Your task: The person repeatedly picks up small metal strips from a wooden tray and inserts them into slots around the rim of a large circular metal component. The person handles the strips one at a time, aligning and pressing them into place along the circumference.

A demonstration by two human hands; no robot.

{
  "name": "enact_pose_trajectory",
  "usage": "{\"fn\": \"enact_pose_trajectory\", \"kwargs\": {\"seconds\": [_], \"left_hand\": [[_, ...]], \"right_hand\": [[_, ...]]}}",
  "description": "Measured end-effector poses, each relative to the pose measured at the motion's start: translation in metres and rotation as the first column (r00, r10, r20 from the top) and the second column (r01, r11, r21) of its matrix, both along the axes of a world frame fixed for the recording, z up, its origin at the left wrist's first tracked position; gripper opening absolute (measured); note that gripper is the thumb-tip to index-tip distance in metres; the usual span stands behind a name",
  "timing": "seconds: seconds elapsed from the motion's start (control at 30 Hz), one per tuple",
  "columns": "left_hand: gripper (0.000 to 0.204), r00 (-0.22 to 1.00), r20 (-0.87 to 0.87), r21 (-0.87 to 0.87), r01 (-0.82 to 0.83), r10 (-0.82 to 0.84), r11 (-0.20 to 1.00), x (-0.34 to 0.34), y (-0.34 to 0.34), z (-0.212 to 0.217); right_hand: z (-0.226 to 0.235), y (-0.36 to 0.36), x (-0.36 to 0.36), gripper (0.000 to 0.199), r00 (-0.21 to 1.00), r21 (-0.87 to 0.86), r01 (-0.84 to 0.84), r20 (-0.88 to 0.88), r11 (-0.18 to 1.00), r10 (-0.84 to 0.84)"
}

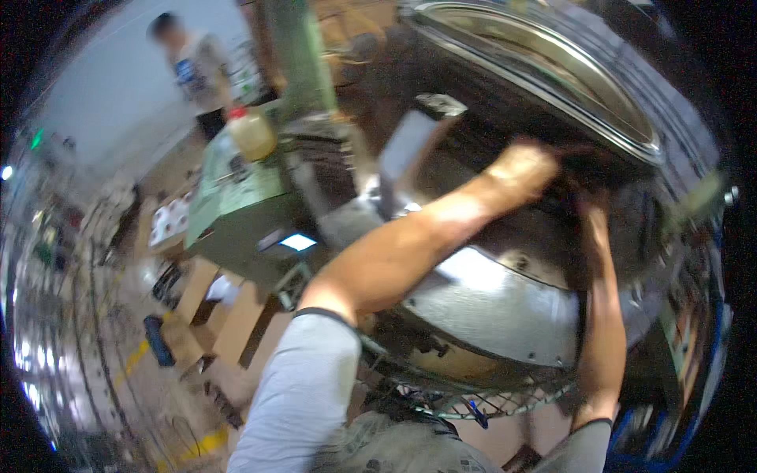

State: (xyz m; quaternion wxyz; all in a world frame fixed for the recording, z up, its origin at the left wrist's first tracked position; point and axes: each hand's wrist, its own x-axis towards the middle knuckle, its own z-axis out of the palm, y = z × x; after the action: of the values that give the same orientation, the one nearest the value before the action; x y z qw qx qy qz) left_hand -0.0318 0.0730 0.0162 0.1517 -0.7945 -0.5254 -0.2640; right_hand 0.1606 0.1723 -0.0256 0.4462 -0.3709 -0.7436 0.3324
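Observation:
Both my arms reach forward over the curved metal bed [497,303] of a large machine, into its dark recess. My left hand [530,163] is farther in, under the lower edge of a shiny oval rim [536,67]. Its fingers are smeared by motion and lost in shadow. Close beside it on the right, my right hand [590,203] points into the same dark spot, its fingers hardly visible. What either hand touches there is too dark to make out. A pale metal chute-like piece [414,138] slants up from the machine left of my hands.
Left of the machine stands a green table [236,193] with a red-capped jug of yellowish liquid [253,135]. A lit screen [298,241] is near its corner. Open cardboard boxes [213,315] lie on the floor. Another person [201,75] stands at the far left.

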Motion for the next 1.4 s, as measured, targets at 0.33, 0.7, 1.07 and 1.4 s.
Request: {"fn": "enact_pose_trajectory", "kwargs": {"seconds": [0.33, 0.7, 1.07, 1.4], "left_hand": [[0.068, 0.998, -0.070, 0.023, -0.004, 0.005, 1.000, 0.005, -0.011, 0.015], [0.029, 0.992, 0.043, 0.089, 0.115, -0.119, 0.989, 0.008, -0.010, 0.018], [0.041, 0.989, -0.091, 0.079, 0.126, -0.119, 0.989, 0.011, -0.009, 0.005], [0.065, 0.985, -0.087, -0.001, -0.147, 0.146, 0.989, -0.055, -0.034, -0.038]], "right_hand": [[0.033, -0.019, -0.004, 0.020, 0.781, -0.340, -0.467, -0.593, 0.816, 0.199], [0.028, -0.019, -0.004, 0.017, 0.768, -0.398, -0.505, -0.612, 0.766, 0.189], [0.021, 0.001, 0.013, 0.018, 0.713, -0.338, -0.168, -0.690, 0.926, -0.123], [0.031, -0.157, 0.200, 0.010, 0.929, 0.349, -0.234, -0.194, 0.908, 0.314]]}}
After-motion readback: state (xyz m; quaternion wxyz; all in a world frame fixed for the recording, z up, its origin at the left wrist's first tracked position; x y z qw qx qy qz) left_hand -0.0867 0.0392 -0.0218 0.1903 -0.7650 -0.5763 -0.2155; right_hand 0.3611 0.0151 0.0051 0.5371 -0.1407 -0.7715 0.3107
